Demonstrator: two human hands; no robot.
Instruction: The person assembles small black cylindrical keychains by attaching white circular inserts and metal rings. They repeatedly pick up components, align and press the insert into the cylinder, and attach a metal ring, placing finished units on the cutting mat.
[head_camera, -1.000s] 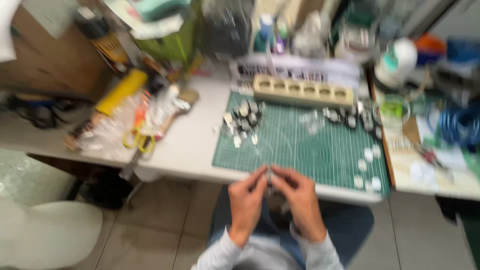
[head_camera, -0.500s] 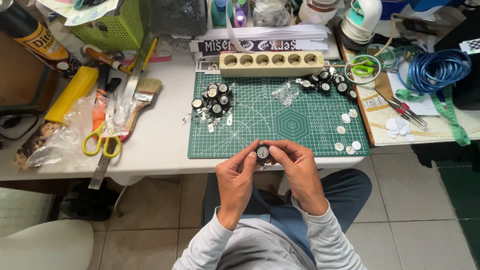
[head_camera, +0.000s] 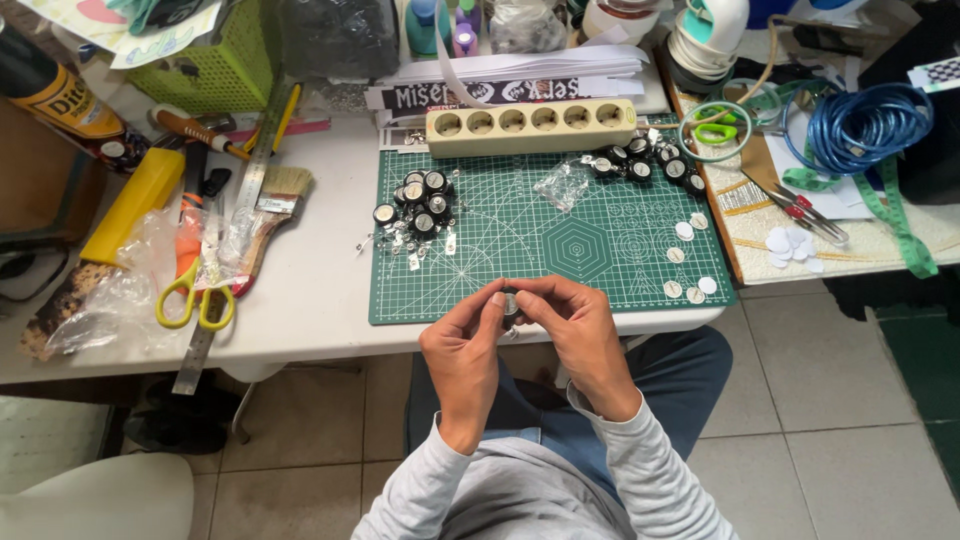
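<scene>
Here, left hand (head_camera: 462, 350), right hand (head_camera: 578, 332), pinching round badge (head_camera: 510, 303)

grey long sleeves reach both wrists, bare hands, blue trousers on the legs.

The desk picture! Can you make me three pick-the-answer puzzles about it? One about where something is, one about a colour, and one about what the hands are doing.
1. Where do the scissors with yellow handles lie?
A. on the green mat
B. on the white table, left of the mat
C. on the floor

2. What colour is the coiled cable at the top right?
A. blue
B. red
C. yellow

3. What are the two hands doing?
A. lying flat on the table
B. holding a brush
C. pinching one small round black piece together

Answers:
1 B: the scissors lie on the white table, left of the green mat.
2 A: the coiled cable is blue.
3 C: the left hand and right hand meet around a small round black piece at the table's edge.
</scene>
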